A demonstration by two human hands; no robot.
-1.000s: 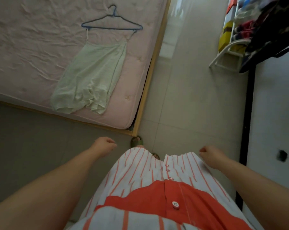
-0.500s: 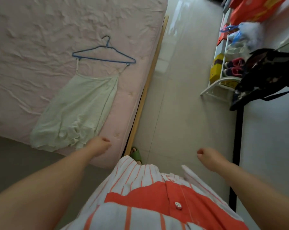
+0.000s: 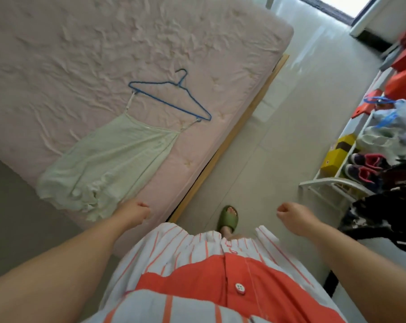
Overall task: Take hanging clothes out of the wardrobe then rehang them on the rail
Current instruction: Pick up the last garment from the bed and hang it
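Observation:
A pale green slip dress [image 3: 113, 169] lies flat on the pink mattress [image 3: 80, 54], its straps hooked on a blue wire hanger [image 3: 171, 99]. My left hand [image 3: 134, 212] is curled into a fist just beyond the dress hem, over the mattress corner, and holds nothing. My right hand [image 3: 293, 214] is also a fist with nothing in it, out over the floor to the right. A dark patterned garment [image 3: 388, 206] hangs at the right edge. No rail shows.
A white shoe rack [image 3: 325, 183] with shoes, yellow boxes and bags stands along the right wall. The wooden bed frame [image 3: 234, 134] borders a strip of pale tiled floor. My foot in a green slipper [image 3: 228, 217] is on that floor.
The view has lifted and swung right, so more floor, the shoe rack and a bright doorway appear. Both fists stay closed with nothing in them. The dress and hanger have not moved on the mattress.

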